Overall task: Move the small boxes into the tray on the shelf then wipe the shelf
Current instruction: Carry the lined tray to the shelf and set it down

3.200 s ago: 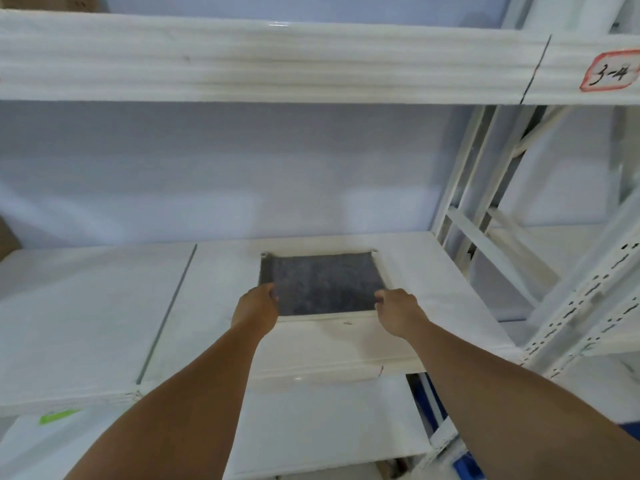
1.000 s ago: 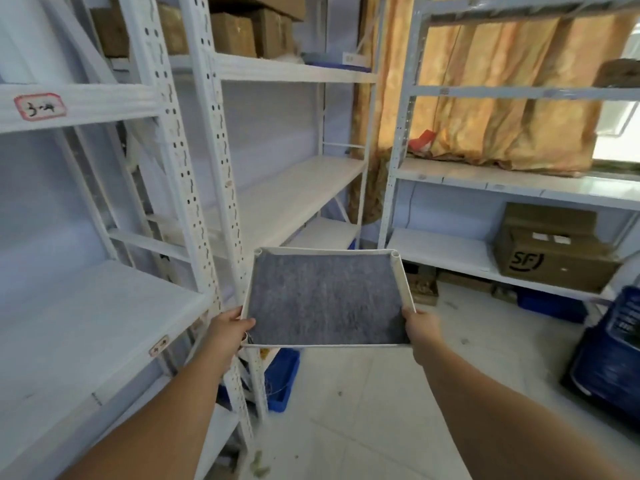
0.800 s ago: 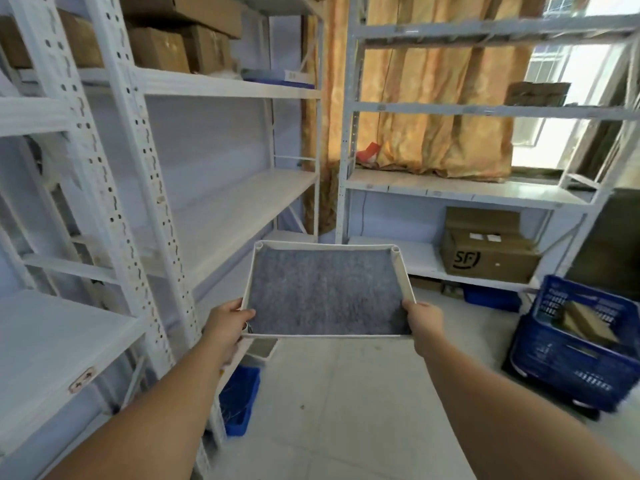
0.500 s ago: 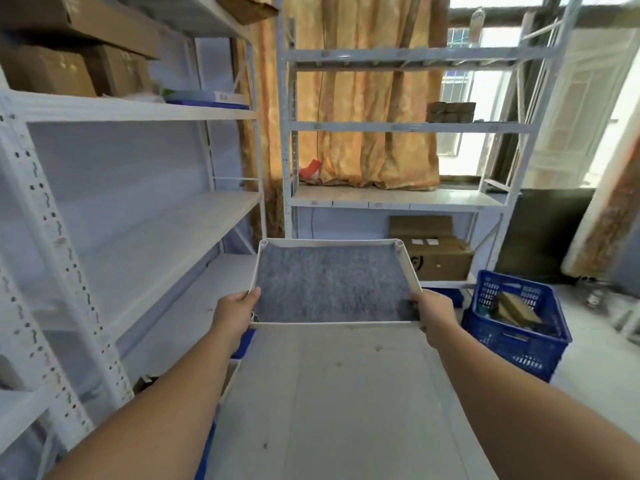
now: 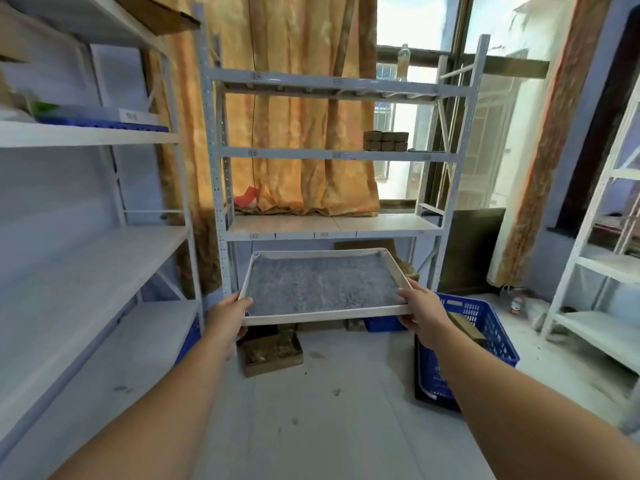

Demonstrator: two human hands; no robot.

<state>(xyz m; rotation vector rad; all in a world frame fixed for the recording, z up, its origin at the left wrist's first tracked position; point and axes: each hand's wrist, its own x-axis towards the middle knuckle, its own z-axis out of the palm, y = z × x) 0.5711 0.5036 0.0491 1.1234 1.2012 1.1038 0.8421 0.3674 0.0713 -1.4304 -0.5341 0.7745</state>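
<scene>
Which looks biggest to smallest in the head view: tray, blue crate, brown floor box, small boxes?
1. tray and blue crate, too close to rank; crate partly hidden.
2. brown floor box.
3. small boxes, far off.

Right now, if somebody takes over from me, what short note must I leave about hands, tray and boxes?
Left hand grips the tray at its near left corner, right hand at the near right corner.
Tray is in the air, empty, before the rack by the window.
Small boxes stand stacked on an upper shelf of that rack.
Done: no box in the tray yet.
Left: set the tray down, load boxes, wipe shelf.
</scene>
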